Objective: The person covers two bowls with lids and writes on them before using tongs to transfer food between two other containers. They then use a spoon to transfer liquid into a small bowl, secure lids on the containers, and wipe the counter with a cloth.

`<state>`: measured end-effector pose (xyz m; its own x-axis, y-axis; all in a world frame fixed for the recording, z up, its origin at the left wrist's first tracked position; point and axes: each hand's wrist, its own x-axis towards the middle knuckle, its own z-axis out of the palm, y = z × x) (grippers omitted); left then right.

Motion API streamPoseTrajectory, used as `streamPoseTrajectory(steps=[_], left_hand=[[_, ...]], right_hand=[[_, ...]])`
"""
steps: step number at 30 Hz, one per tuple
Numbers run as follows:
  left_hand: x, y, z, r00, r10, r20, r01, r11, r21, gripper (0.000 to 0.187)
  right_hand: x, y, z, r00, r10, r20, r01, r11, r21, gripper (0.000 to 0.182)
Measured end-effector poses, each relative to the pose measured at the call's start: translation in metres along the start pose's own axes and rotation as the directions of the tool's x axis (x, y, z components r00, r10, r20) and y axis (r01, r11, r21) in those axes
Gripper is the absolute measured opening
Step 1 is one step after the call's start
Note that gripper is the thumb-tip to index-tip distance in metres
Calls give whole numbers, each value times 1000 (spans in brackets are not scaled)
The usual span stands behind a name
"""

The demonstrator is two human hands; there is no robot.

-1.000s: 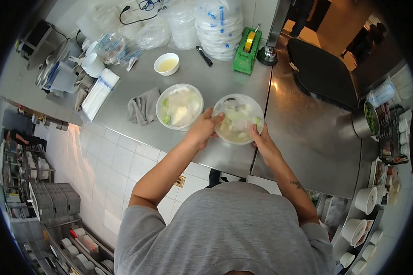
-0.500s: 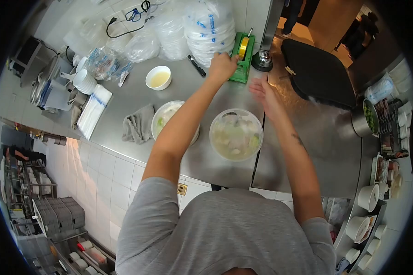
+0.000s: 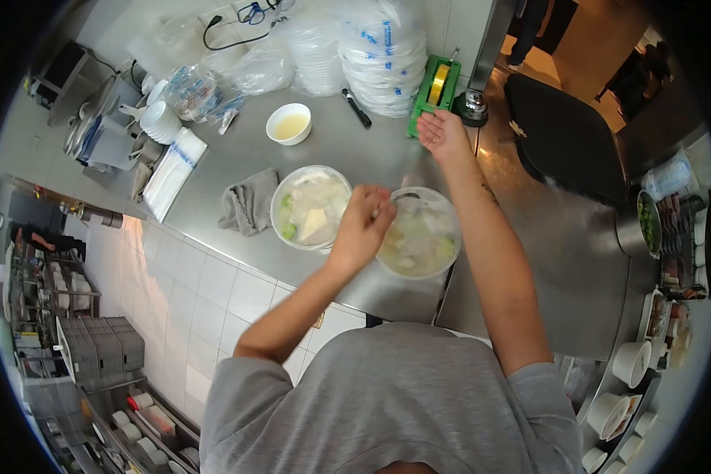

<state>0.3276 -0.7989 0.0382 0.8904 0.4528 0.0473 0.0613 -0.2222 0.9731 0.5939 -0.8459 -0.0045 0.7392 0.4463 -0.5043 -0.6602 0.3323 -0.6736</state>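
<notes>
My left hand (image 3: 362, 229) is between two round plastic tubs of soup, over the near edge of the right one. Its fingers are bent together and partly blurred; anything between them is too small to make out. The right tub (image 3: 417, 249) holds cloudy broth with green and pale pieces and seems to have a clear lid. In the left tub (image 3: 312, 205) lie a pale yellow block and green vegetables. My right hand (image 3: 444, 136) is at the near end of a green tape dispenser (image 3: 437, 83) with yellow tape, palm showing, fingers extended and slightly curved.
A grey cloth (image 3: 249, 201) lies left of the tubs. Behind stand a white bowl (image 3: 289, 125) of yellowish liquid, a black marker (image 3: 356, 108) and stacks of bagged plastic lids or tubs (image 3: 383, 59). A call bell (image 3: 472, 109) and a black padded bag (image 3: 565, 138) are at right.
My left hand has come back from the tape dispenser to the tubs, uncovering the left one. My right hand has shifted slightly up to the dispenser's near end. The view has moved a little.
</notes>
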Motion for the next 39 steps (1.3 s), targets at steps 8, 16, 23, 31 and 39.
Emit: streamPoseTrajectory(steps=[8,16,23,31,39], left_hand=[[-51,12,0,1000,-6,-22,7,1000,28,10],[-53,17,25,992,99,-84,-90,991,98,9],[-49,12,28,982,124,-146,-117,992,57,9],[-55,23,31,982,99,-159,-84,991,100,10],[-83,15,1,995,-78,-57,76,996,-50,17]], right_hand=[[-6,10,17,985,-68,-160,70,998,8,13],[8,7,32,960,-41,-276,41,999,-5,8],[-17,2,23,985,-55,-163,63,997,47,7],[32,25,11,968,-28,-250,29,1000,0,8],[-83,-4,10,950,-169,263,255,905,-340,34]])
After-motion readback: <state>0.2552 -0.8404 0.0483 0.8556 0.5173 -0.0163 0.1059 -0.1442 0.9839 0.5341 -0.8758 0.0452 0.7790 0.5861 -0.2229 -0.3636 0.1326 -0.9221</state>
